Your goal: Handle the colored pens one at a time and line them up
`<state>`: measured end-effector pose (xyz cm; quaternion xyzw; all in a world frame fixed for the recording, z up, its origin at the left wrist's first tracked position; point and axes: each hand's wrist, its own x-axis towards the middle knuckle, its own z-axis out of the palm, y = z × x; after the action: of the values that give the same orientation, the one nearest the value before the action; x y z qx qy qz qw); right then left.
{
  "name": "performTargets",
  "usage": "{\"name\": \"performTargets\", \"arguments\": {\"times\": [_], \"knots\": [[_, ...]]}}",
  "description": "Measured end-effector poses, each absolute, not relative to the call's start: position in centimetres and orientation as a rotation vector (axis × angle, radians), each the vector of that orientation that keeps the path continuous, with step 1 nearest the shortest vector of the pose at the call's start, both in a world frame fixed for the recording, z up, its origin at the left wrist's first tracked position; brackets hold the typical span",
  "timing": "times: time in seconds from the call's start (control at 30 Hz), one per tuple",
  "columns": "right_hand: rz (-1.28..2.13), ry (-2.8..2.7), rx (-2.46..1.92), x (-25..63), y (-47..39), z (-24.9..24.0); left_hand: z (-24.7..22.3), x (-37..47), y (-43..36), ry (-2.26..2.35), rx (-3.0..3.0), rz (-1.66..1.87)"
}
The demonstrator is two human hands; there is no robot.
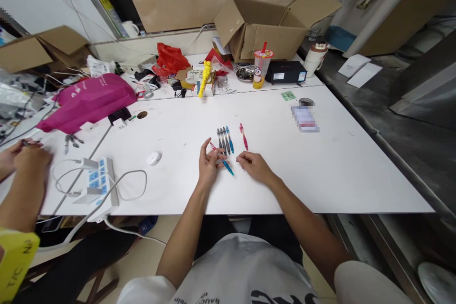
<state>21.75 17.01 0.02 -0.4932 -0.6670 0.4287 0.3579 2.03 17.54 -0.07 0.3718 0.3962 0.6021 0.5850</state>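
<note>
My left hand [208,164] grips a pen [227,166] with a pinkish-red upper end and a teal-blue lower end, slanting down to the right. To its right, my right hand [254,166] is closed, its fingertips pressed together near the table top; anything inside them is hidden. Just beyond my left hand, several black-and-clear pens [223,140] lie side by side, with a blue pen [230,140] at the right end of that row. A red pen [244,137] lies apart, beyond my right hand.
On the white table [338,171] are a white earbud case [154,158], a power strip [107,185] with cables, and a phone [305,118]. Behind are a pink bag [96,99], a drink cup [261,69] and an open carton [270,38]. Another person's arm [28,180] rests at left.
</note>
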Motion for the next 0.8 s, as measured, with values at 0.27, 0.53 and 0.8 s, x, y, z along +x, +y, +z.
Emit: {"name": "performTargets", "arguments": {"times": [0.27, 0.53, 0.8], "knots": [[1.020, -1.838, -1.346, 21.43, 16.59, 0.51, -0.15, 2.06, 17.45, 0.936, 0.879, 1.348], [1.049, -1.823, -1.326, 21.56, 16.57, 0.56, 0.09, 2.10, 17.44, 0.948, 0.871, 1.356], [1.045, -1.825, -1.331, 21.59, 16.62, 0.33, 0.17, 2.24, 17.29, 0.942, 0.888, 1.350]]}}
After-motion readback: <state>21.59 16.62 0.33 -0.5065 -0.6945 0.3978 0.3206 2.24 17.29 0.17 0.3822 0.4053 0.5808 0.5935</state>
